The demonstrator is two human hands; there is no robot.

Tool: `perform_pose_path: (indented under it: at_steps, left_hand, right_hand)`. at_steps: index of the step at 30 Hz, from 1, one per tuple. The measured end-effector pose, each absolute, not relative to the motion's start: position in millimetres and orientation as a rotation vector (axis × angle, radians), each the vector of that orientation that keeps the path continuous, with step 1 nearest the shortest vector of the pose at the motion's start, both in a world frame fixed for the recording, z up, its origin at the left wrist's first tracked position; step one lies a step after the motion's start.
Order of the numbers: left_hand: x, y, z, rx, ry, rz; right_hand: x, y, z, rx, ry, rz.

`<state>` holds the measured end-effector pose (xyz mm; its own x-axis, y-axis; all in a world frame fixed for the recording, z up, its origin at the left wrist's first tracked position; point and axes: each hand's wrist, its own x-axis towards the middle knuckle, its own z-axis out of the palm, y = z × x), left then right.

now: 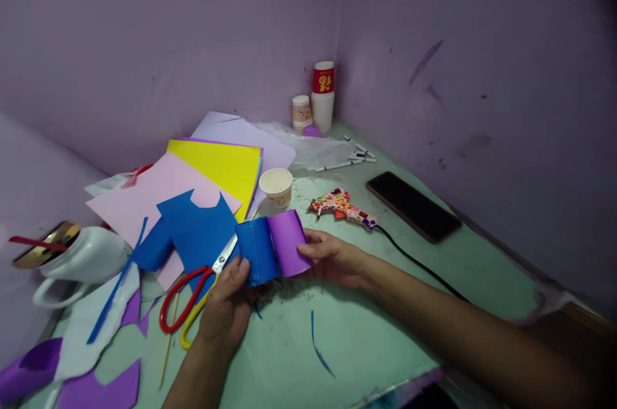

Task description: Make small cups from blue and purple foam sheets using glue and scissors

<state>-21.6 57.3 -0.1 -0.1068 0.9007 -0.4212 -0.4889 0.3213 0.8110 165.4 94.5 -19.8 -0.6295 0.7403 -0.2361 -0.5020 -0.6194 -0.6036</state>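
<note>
My left hand [231, 299] grips a blue paper-covered cylinder [258, 251], thumb on its front. Beside it, my right hand [335, 258] pinches a purple paper-covered cylinder [289, 243] by its right side. The two cylinders stand side by side, close together at the middle of the view; what lies inside them is hidden. Scissors [212, 283] with red and yellow handles rest just left of my left hand, their blades on a cut blue sheet [197, 226]. Behind the cylinders stands a small paper cup [276, 187].
A floral-patterned glue gun [342, 208] with a black cord lies right of the cup, near a dark phone [413, 206]. Stacked paper cups [323, 97] stand in the corner. Left are yellow [219, 164] and pink sheets [161, 190], a white mug [89, 258] and purple scraps [103, 390].
</note>
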Motion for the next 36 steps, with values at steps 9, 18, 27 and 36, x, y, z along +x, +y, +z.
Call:
perform_pose_path:
  at_steps: [9, 18, 27, 36]
  left_hand:
    - [-20.9, 57.6, -0.1, 0.530, 1.155, 1.232]
    - [-23.9, 56.4, -1.5, 0.619, 1.123, 1.132]
    - [-24.6, 55.7, -1.9, 0.785, 1.087, 1.105]
    - [-20.8, 56.7, -1.2, 0.749, 1.173, 1.148]
  right_hand:
    - [165.3, 95.9, -21.3, -0.585, -0.659, 2.228]
    - [166.5, 93.3, -17.2, -0.621, -0.732, 2.188]
    - [167.0, 96.3, -24.5, -0.609, -1.030, 1.920]
    - [164.1, 93.3, -21.1, -0.741, -0.942, 1.952]
